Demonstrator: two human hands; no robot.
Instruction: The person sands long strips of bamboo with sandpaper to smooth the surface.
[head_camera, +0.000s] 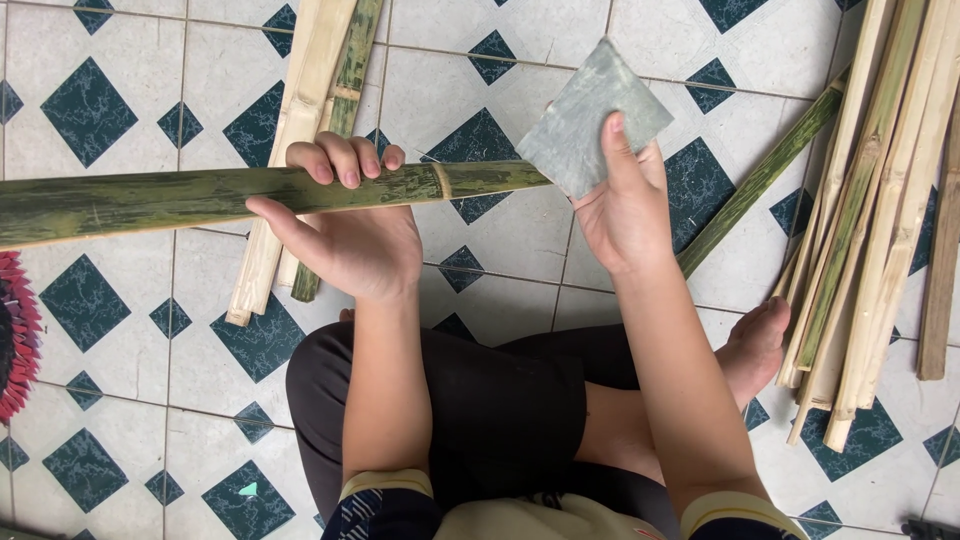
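The fingers (340, 160) of the left hand (345, 230) curl over the top of a long green bamboo pole (180, 200), with the thumb stretched along its near side, so the pole sits clamped in a closed fist. The pole runs level across the view from the left edge to the right hand, and its node ring shows just right of the left hand's knuckles.

The right hand (625, 210) pinches a flat grey-green sheet (590, 115), like a square of abrasive paper: the thumb lies pressed on its upper face, while the other fingers are hidden beneath it. The sheet covers the right end of the pole and touches it there.

Below the hands, the person sits cross-legged in dark trousers (500, 410), one bare foot (755, 345) resting on the tiled floor (120, 320), white with dark diamond insets. A few pale split bamboo strips (300, 120) lie on the floor behind the left hand, under the pole. A larger bundle of bamboo slats (880, 200) lies along the right side, just beside the foot. No container is in view.
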